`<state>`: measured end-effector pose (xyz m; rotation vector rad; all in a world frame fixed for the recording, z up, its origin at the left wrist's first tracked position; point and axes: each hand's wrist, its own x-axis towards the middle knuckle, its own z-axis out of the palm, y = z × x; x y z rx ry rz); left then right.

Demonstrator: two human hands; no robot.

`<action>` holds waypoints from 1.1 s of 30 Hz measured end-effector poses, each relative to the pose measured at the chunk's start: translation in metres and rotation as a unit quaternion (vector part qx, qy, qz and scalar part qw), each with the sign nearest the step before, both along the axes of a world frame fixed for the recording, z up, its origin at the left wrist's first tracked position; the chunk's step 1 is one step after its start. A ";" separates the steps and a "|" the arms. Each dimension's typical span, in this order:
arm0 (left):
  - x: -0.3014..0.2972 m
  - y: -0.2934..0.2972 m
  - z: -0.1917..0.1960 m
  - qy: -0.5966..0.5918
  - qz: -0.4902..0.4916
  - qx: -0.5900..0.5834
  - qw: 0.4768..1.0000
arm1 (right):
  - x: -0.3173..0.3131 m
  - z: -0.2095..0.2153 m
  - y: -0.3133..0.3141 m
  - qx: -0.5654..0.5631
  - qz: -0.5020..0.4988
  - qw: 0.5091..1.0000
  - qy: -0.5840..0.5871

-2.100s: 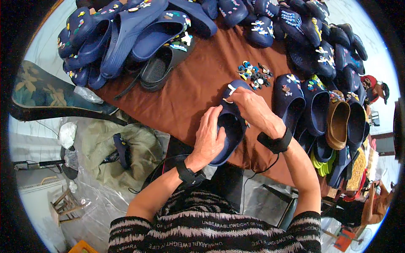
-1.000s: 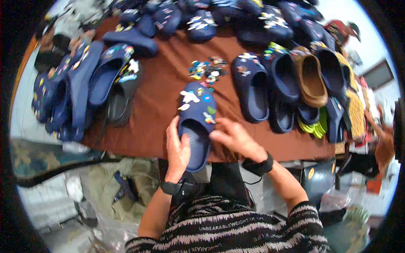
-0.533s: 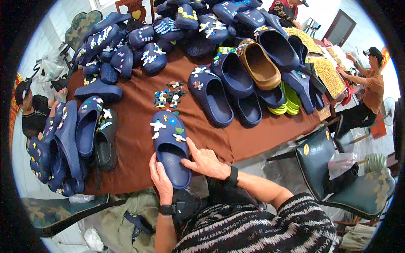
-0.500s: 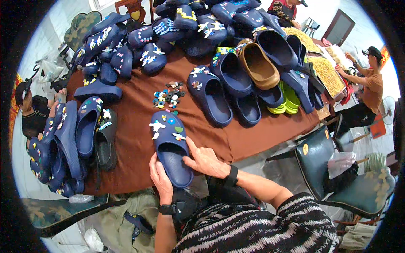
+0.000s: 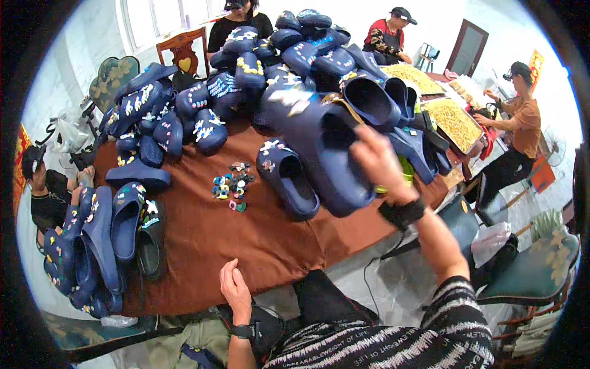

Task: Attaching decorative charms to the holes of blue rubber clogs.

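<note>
My right hand [image 5: 381, 157], smeared by motion, grips a navy clog [image 5: 338, 166] by the side of its opening. That clog hangs over the right-hand row of shoes, with a blurred white charm at its toe. Directly left of it on the table stands another navy clog [image 5: 289, 178] with small charms. My left hand [image 5: 235, 286] is at the table's front edge, fingers stretched out and holding nothing. A small heap of colourful shoe charms [image 5: 232, 182] lies on the brown cloth [image 5: 203, 240] beyond my left hand.
A high pile of navy clogs [image 5: 246, 74] fills the table's far side. More clogs [image 5: 98, 221] line the left edge. Trays of small yellowish pieces [image 5: 453, 120] are at the far right, near co-workers [image 5: 525, 117]. A dark chair [image 5: 528, 270] stands to my right.
The decorated clog between my hands has left the near table. My right hand has moved right and away with a navy clog; my left hand has let go. The view has shifted.
</note>
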<state>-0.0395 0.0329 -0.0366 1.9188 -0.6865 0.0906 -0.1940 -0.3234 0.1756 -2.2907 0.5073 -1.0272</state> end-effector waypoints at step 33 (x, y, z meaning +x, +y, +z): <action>-0.006 -0.018 0.004 -0.067 0.017 0.041 0.997 | -0.044 0.080 -0.399 -0.165 -0.341 0.858 0.346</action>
